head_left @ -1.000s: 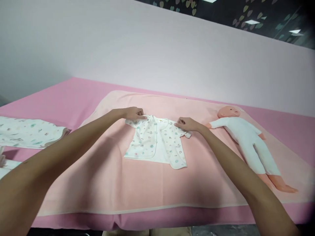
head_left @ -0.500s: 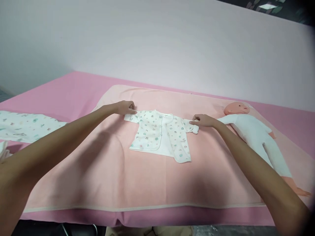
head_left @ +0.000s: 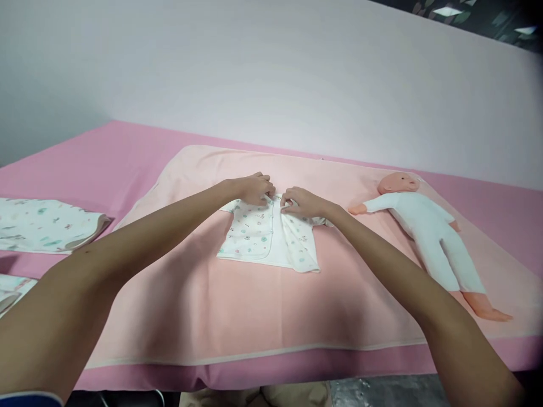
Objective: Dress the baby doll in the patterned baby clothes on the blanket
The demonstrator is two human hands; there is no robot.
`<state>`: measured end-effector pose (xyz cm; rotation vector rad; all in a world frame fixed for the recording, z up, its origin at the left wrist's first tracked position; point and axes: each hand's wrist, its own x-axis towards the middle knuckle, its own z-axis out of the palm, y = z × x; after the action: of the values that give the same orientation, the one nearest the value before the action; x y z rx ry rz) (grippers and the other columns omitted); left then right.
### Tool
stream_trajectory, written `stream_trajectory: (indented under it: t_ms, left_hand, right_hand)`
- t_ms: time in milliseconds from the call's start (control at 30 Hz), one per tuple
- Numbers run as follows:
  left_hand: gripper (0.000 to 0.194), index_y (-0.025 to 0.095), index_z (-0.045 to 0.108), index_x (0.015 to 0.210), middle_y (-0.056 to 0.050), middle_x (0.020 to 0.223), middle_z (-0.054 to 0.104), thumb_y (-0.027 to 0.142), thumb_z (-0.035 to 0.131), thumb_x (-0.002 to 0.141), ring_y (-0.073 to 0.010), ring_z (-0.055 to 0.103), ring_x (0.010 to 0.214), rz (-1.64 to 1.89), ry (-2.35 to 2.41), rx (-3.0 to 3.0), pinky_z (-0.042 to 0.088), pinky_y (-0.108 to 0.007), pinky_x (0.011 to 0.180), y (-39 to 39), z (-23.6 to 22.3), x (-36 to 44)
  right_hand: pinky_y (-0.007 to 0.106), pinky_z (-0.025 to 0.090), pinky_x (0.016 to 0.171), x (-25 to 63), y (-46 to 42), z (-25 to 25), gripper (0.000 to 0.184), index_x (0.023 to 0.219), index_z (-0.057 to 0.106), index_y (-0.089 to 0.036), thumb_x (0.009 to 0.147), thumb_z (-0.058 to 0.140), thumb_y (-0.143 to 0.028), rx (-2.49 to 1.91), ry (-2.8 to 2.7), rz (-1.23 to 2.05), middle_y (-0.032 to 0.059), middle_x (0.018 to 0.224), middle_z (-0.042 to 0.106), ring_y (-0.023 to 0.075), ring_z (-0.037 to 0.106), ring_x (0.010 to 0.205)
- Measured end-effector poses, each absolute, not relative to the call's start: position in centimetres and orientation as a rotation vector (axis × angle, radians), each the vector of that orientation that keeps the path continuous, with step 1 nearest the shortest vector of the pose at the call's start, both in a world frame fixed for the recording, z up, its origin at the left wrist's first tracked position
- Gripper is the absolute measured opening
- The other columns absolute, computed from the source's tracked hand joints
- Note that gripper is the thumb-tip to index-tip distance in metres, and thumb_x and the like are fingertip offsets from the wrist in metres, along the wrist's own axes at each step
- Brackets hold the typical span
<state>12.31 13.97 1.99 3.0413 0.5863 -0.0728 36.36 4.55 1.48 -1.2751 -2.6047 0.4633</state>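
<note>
A small white baby shirt [head_left: 252, 234] with a green and pink print lies front up on a peach blanket [head_left: 237, 316]. At its collar, my left hand [head_left: 257, 188] bends its fingers over the edge of the left front panel. My right hand [head_left: 300, 202] pinches the top of the right front panel, which is folded partly back and shows the plain white inside. Both hands are close together, with the collar mostly hidden beneath them. The shirt's sleeves are partly covered by my hands and forearms.
A baby doll [head_left: 424, 226] in a white suit lies on its back at the right of the blanket. Folded printed cloth [head_left: 46, 223] rests at the left on the pink bed cover [head_left: 97, 158], with another printed cloth [head_left: 14, 288] nearer me. A pale wall [head_left: 254, 73] stands behind.
Both hands have moved inward from the two sleeves to the collar. The sleeves were let go, and the front panels are now held near the neck.
</note>
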Motion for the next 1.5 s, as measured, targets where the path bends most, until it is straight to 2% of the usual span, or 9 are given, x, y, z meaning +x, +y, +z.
stream_trajectory:
  t_ms: [267,567,667,800,967,1100,1200,1300,1500]
  left_hand:
    - [0.037,0.020,0.067,0.125,-0.019,0.139,0.067,0.039,0.058,0.095,-0.0393,0.055,0.131,0.195,0.868,2.965,0.042,-0.053,0.112,12.7,1.0,10.1]
    - [0.052,0.020,0.058,0.145,-0.018,0.154,0.058,0.053,0.047,0.106,-0.0378,0.053,0.136,0.495,0.955,2.825,0.042,-0.056,0.117,7.0,-1.9,5.9]
    - [0.066,0.020,0.048,0.162,-0.017,0.171,0.046,0.060,0.039,0.109,-0.0397,0.042,0.153,0.408,1.050,2.761,0.035,-0.059,0.127,6.6,-3.2,5.2]
    - [0.075,0.027,0.035,0.176,-0.009,0.186,0.026,0.065,0.031,0.111,-0.0431,0.025,0.165,0.248,1.104,2.749,0.021,-0.065,0.135,6.6,-4.1,4.9]
    - [0.070,0.044,0.029,0.178,-0.002,0.190,0.014,0.063,0.033,0.110,-0.0466,0.021,0.169,0.092,1.154,2.792,0.014,-0.074,0.133,6.7,-3.5,5.9]
    - [0.074,0.048,0.022,0.178,-0.004,0.190,0.008,0.064,0.037,0.108,-0.0506,0.007,0.173,-0.077,1.255,2.702,0.010,-0.087,0.126,6.4,-2.5,7.5]
    - [0.076,0.050,0.020,0.178,-0.002,0.190,0.005,0.066,0.039,0.106,-0.0519,0.002,0.173,-0.078,1.312,2.643,0.005,-0.094,0.121,5.6,-2.2,8.3]
    - [0.076,0.049,0.021,0.178,-0.003,0.190,0.009,0.065,0.039,0.106,-0.0527,0.007,0.172,0.011,1.334,2.671,0.004,-0.094,0.120,4.8,-2.6,8.7]
    - [0.087,0.040,0.008,0.181,-0.009,0.189,0.016,0.068,0.038,0.104,-0.0516,0.009,0.172,0.088,1.314,2.591,0.004,-0.092,0.123,5.8,-2.9,8.0]
  right_hand:
    - [0.048,0.044,0.107,35.3,-0.9,0.7,0.034,0.133,0.060,-0.022,0.101,0.065,-0.033,-1.414,-2.244,0.203,0.0150,0.134,0.064,0.0342,0.056,0.122]
    - [0.044,0.042,0.091,33.0,-10.9,1.2,0.026,0.110,0.058,-0.024,0.099,0.072,-0.043,-1.311,-2.662,0.427,0.0104,0.114,0.069,0.0303,0.060,0.102]
    - [0.040,0.042,0.083,33.4,-10.6,1.6,0.022,0.111,0.058,-0.025,0.099,0.069,-0.040,-1.437,-2.608,0.602,0.0084,0.110,0.071,0.0277,0.062,0.096]
    - [0.036,0.039,0.070,33.6,-10.1,2.0,0.030,0.102,0.060,-0.025,0.101,0.066,-0.054,-1.546,-2.535,0.826,0.0052,0.101,0.072,0.0238,0.061,0.083]
    - [0.043,0.040,0.085,30.8,-9.7,0.4,0.049,0.075,0.058,-0.022,0.109,0.052,-0.057,-1.681,-2.591,0.251,0.0089,0.077,0.071,0.0253,0.062,0.076]
    - [0.045,0.039,0.087,28.8,-9.7,-0.3,0.033,0.077,0.065,-0.018,0.104,0.053,-0.031,-1.659,-2.708,-0.062,0.0161,0.083,0.075,0.0298,0.065,0.083]
    - [0.039,0.035,0.074,28.8,-9.8,0.4,0.026,0.072,0.059,-0.021,0.097,0.057,-0.023,-1.675,-2.584,0.104,0.0105,0.077,0.072,0.0247,0.062,0.076]
    - [0.034,0.031,0.067,29.3,-10.0,1.4,0.032,0.074,0.054,-0.022,0.104,0.053,-0.033,-1.593,-2.308,0.403,0.0029,0.074,0.066,0.0188,0.055,0.069]
    - [0.034,0.040,0.076,31.7,-9.0,1.5,0.038,0.089,0.065,-0.022,0.111,0.047,-0.047,-1.472,-2.315,0.566,0.0042,0.091,0.072,0.0210,0.061,0.083]
